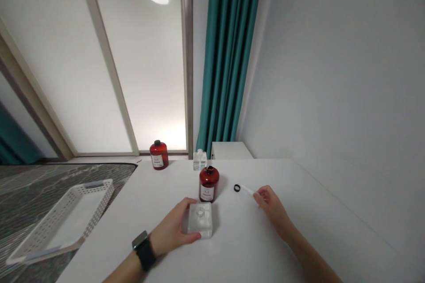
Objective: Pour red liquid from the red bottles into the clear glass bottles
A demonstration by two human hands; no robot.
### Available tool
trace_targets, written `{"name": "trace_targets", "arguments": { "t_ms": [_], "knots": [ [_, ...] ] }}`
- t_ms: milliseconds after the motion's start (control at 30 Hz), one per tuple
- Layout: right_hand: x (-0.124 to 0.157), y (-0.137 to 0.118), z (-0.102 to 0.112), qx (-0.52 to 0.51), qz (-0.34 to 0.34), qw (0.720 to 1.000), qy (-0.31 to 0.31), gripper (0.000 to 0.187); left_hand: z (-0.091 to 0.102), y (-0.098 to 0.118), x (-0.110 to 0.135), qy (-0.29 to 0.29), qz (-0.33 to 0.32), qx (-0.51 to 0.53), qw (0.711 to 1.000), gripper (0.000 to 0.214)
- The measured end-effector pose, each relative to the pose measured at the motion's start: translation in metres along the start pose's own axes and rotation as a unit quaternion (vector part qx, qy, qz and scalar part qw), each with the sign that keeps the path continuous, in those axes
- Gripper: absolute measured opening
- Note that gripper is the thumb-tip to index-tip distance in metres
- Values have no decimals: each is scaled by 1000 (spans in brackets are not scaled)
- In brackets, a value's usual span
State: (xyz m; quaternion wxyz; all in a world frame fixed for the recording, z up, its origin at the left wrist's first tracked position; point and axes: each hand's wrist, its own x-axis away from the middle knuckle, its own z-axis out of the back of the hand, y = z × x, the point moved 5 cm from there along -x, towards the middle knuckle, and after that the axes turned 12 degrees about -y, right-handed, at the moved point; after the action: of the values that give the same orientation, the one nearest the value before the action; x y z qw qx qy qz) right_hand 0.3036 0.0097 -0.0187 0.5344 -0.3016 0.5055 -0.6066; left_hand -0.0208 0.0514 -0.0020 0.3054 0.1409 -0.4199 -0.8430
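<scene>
While the left hand (172, 225) cups a clear bottle (200, 222), the right hand (270, 205) pinches a thin white stem (247, 189), blurred

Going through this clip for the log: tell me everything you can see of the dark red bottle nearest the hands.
The dark red bottle is round-bodied with sloped shoulders, and its glossy wall could be glass or plastic. A white label with small, unreadable print faces the camera. A dark neck or cap shows at the top, but which is hard to tell. It stands upright on the white table, just beyond the clear square bottle at the left hand. No hand touches it.
</scene>
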Motion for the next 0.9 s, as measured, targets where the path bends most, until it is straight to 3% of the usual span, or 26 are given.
{"name": "trace_targets", "arguments": {
  "t_ms": [167, 467, 900],
  "knots": [
    [-15, 6, -5, 75, 34, 996, 18, 20, 1, 1, 1, 3, -2, -5, 1000, 58],
    [-22, -3, -29, 206, 144, 968, -24, 8, 0, -2, 0, 2, 0, -10, 1000, 59],
    [-33, 7, -43, 305, 186, 933, -44, 9, -2, -5, 1, -3, -7, -20, 1000, 59]
  ]
}}
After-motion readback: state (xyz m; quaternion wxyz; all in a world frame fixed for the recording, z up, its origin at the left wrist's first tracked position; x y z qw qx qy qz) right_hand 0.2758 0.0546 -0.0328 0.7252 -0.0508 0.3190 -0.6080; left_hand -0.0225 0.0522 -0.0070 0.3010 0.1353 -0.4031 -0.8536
